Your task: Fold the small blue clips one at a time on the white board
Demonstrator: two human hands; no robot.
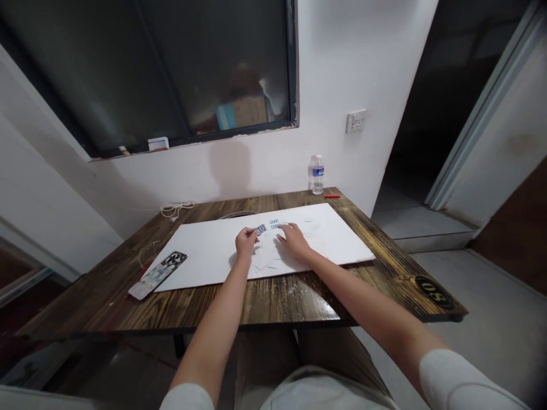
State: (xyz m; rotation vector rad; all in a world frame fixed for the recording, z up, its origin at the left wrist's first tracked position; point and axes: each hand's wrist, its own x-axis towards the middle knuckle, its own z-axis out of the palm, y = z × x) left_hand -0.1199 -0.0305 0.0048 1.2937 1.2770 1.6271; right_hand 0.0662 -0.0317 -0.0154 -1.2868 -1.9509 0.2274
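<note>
I sit at a dark wooden table pushed against a white wall under a dim window, with a large white sheet spread across it. My left hand is closed in a pinch on a small blue-printed card, held just off the sheet at its one o'clock. My right hand rests flat beside it, fingers spread and holding nothing, pressing on loose white paper pieces that lie between my wrists. More blue cards lie on the sheet at twelve o'clock of my right hand, just past the fingertips. I judge this to be the sorting or laying-out step, and the next move calls for a light, precise placement so the card lines up with its neighbours. Farther out, a phone lies at eight o'clock, a white cable at ten, a water bottle and a red pen at one.
</note>
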